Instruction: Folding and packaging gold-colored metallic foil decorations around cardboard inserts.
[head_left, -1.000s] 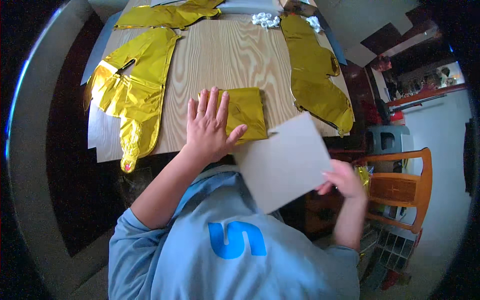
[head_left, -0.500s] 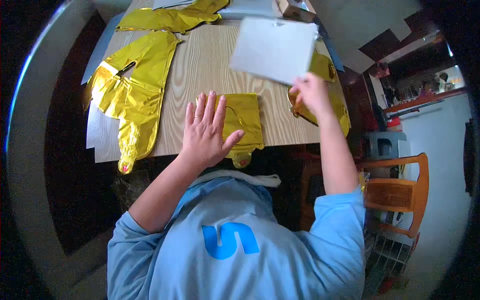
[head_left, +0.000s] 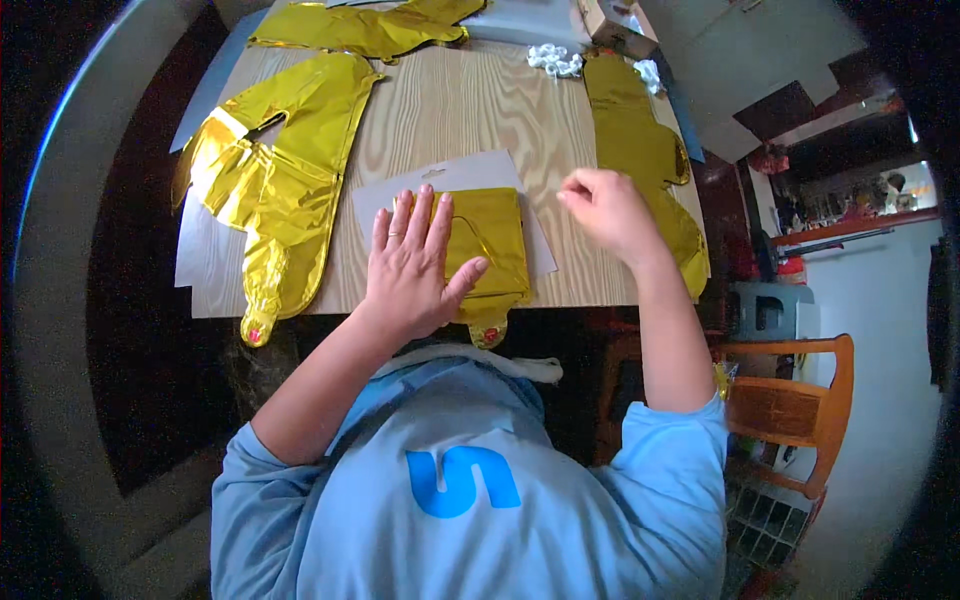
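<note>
My left hand [head_left: 412,255] lies flat, fingers spread, on a folded gold foil balloon [head_left: 488,235] at the table's near edge. The balloon's tail, with a small red spot, hangs over that edge. A thin white card [head_left: 480,168] with a hang hole shows around the folded balloon, which covers most of it. To the right, my right hand [head_left: 612,212] is raised with its fingers curled in, and nothing shows in them. Beyond it lies a flat gold foil balloon [head_left: 640,135] along the table's right side.
Another flat gold balloon [head_left: 300,140] covers the table's left side, and more gold foil [head_left: 370,28] lies along the far edge. White curled ribbon [head_left: 553,61] and a cardboard box [head_left: 620,28] are at the far right. A wooden chair [head_left: 790,400] stands at right.
The white card has come down from the upper right to the folded balloon, and my right hand has let go of it. My left hand stays on the folded balloon.
</note>
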